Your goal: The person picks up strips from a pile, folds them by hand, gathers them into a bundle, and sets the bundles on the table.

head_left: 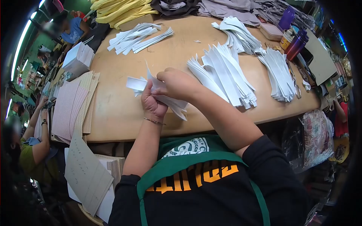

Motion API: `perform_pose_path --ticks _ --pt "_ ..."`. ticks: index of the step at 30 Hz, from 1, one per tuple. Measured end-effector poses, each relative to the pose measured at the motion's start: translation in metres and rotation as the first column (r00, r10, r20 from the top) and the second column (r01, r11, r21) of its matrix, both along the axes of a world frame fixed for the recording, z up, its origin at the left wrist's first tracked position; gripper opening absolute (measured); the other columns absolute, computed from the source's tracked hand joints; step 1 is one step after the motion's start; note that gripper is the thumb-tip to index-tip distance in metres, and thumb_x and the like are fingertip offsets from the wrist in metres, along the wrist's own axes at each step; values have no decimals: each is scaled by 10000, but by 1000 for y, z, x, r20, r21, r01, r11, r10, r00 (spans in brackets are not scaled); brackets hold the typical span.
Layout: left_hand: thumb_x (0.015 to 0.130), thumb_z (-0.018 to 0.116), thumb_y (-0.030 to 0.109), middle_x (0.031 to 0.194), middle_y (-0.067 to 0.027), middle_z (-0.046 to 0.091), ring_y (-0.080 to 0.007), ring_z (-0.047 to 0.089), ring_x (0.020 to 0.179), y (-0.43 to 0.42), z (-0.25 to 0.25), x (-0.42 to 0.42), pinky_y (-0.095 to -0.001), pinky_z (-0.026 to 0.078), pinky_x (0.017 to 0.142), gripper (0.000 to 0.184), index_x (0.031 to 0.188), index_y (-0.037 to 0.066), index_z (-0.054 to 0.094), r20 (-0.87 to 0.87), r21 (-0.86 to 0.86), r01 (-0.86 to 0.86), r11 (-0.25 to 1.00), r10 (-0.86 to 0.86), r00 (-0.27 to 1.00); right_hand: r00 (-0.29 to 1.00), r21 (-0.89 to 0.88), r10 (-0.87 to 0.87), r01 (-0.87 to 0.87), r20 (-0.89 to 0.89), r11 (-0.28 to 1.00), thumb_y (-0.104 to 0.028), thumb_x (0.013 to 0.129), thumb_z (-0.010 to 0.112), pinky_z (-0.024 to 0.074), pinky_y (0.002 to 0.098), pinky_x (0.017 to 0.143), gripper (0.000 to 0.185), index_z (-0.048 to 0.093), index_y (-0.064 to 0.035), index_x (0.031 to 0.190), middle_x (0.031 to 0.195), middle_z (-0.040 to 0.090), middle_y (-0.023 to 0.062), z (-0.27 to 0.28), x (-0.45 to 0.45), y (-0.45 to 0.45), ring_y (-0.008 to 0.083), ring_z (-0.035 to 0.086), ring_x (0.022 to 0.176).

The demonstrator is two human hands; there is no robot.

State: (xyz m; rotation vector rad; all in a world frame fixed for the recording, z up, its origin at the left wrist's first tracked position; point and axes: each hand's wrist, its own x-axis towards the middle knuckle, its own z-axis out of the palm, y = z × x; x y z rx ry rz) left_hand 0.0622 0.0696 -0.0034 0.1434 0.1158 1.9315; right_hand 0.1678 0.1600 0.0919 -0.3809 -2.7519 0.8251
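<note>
My left hand (pixel 154 102) is closed around a small bunch of white fabric strips (pixel 173 105), held above the table's near side. The strips stick out to the left and down to the right of the palm. My right hand (pixel 176 83) crosses over from the right, its fingers pinched at the upper edge of the same strips. Just right of my hands lies a large fanned pile of white strips (pixel 226 75). Two smaller bundles, one strip pile (pixel 237 34) behind it and another strip pile (pixel 278 73) farther right, rest on the table (pixel 113 113).
At the back left are more white strips (pixel 137 37) and folded yellow cloth (pixel 120 13). Patterned sheets (pixel 71 105) and a white box (pixel 78 58) line the left edge. Scissors (pixel 297 88), a purple bottle (pixel 297 44) and a lidded container (pixel 271 31) stand right. People work at left.
</note>
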Motion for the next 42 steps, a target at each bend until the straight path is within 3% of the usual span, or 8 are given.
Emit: perform_pose_path --ticks 4,7,11,19,24,32,37,42 --pt "832 470 190 877 -65 553 -179 559 779 2 54 35 -330 464 739 246 987 0 474 -1 -290 -216 932 225 974 850 138 -21 110 -527 984 -423 675 650 420 355 777 738 343 -62 1241 1029 507 213 -22 17 3 334 527 915" --pt "833 465 177 926 -90 546 -187 556 807 -4 45 33 -329 461 747 275 1036 -7 447 -31 -57 -145 988 143 989 998 -485 51 -68 -47 872 -429 678 655 390 339 830 886 150 -79 1316 1092 464 231 -19 40 -7 341 489 986" --pt "838 459 169 823 -54 550 -168 546 780 4 73 51 -325 464 705 240 1023 16 473 -506 -251 -391 885 225 833 934 -497 -67 -126 -352 859 -259 709 649 398 359 814 800 150 -55 1301 1098 451 286 -24 66 -23 388 493 981" --pt "844 463 283 1129 -105 464 -224 450 1048 100 91 41 -383 341 893 405 1169 59 373 -669 -197 -221 955 34 742 890 -304 -365 280 -274 911 -277 722 620 417 365 772 598 351 -46 1204 958 551 224 1 109 23 370 539 876" --pt "828 364 493 1402 -118 3 -200 -23 1294 89 31 60 -356 -29 1011 737 1335 58 51 -491 -622 -236 747 -138 860 838 -35 -545 546 24 837 -294 690 633 414 392 762 629 366 13 1169 951 537 260 -38 119 55 384 529 872" --pt "873 369 336 1341 -217 140 -309 135 1247 99 4 110 -324 134 1013 589 1264 -75 208 -771 -407 -340 848 -119 626 745 494 -652 624 -142 605 -550 634 600 370 440 814 812 382 -3 1193 1032 489 201 -5 136 61 341 460 1003" --pt "880 342 312 1334 -273 79 -355 102 1255 122 7 139 -344 149 1013 574 1265 -88 196 -939 -344 -579 740 -281 198 793 -7 -594 600 140 800 -485 605 659 299 396 936 871 308 -41 1267 1192 415 211 -58 146 102 355 374 1117" --pt "886 310 332 1342 -270 54 -353 83 1260 145 -6 148 -342 122 1020 576 1283 -62 172 -931 -322 -421 848 -204 301 764 -181 -635 645 113 743 -474 589 678 290 385 944 883 312 -37 1264 1189 409 234 -66 166 132 356 345 1141"
